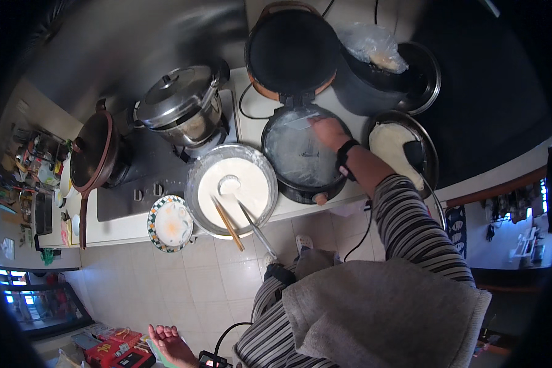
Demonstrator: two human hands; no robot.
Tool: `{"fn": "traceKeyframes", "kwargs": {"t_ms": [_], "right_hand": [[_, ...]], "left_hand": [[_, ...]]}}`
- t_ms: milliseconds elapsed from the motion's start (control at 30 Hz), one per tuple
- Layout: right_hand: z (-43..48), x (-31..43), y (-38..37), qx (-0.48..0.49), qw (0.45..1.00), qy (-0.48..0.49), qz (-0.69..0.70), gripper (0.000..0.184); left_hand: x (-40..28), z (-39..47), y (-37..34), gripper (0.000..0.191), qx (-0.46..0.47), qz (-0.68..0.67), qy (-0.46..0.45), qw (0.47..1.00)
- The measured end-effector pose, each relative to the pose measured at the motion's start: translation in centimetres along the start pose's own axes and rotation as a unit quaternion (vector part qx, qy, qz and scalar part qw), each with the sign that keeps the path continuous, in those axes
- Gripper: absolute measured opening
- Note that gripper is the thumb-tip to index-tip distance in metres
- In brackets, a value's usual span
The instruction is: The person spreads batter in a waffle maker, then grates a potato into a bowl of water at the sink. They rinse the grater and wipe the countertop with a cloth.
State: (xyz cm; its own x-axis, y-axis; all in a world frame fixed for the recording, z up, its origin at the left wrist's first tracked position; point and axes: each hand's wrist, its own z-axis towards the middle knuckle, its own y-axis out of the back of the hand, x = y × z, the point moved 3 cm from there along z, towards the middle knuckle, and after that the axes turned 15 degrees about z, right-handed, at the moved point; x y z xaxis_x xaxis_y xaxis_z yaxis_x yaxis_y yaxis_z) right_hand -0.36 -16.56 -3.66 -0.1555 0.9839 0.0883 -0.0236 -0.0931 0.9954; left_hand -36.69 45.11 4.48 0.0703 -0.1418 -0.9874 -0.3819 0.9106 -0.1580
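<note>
My right hand (329,132), with a dark band on its wrist, grips a translucent flat scraper (299,122). The scraper lies against the thin whitish batter film on the round lower plate of an electric griddle (303,158). The griddle's dark lid (294,51) stands raised behind it. Left of the griddle is a metal bowl of white batter (211,184); a ladle (257,228) and wooden chopsticks (227,223) rest in it. My left hand (172,346) is low at the left, away from the counter, its fingers loosely bent. Something green shows beside it, partly hidden.
Pale flatbread (391,140) lies in a round pan (434,158) at right. Behind stands a dark pot (368,92) with a plastic bag (372,43) over it. A steel lidded pot (179,103) and brown lidded pan (94,152) occupy the stove; a patterned plate (170,224) sits in front.
</note>
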Motion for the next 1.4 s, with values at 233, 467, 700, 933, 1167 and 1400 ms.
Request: {"fn": "traceKeyframes", "kwargs": {"t_ms": [233,467,700,933,1167,1400], "right_hand": [[-9.9,3.1,1.1,0.026,0.999,-0.046,-0.002,0.012],[-11.2,11.2,5.3,0.158,0.980,-0.079,0.088,0.012],[-8.7,0.0,6.1,0.031,0.863,-0.252,0.436,0.026],[-9.4,-5.4,1.4,0.151,0.906,-0.195,0.344,0.033],[-5.1,-9.6,5.2,0.088,0.959,-0.150,0.225,0.031],[0.1,-2.6,2.5,-0.025,0.998,0.024,0.052,0.016]], "left_hand": [[1.5,0.6,1.5,0.053,0.007,-0.015,0.028,0.999],[1.0,4.1,0.7,0.056,0.027,-0.007,0.006,1.000],[1.8,3.0,-0.7,0.056,0.031,-0.013,0.008,0.999],[2.7,-1.0,-2.7,0.055,-0.019,-0.015,0.009,1.000],[2.3,-4.0,-5.0,0.054,-0.002,-0.030,-0.024,0.999],[2.1,-6.3,-8.4,0.056,-0.072,-0.011,-0.020,0.997]]}}
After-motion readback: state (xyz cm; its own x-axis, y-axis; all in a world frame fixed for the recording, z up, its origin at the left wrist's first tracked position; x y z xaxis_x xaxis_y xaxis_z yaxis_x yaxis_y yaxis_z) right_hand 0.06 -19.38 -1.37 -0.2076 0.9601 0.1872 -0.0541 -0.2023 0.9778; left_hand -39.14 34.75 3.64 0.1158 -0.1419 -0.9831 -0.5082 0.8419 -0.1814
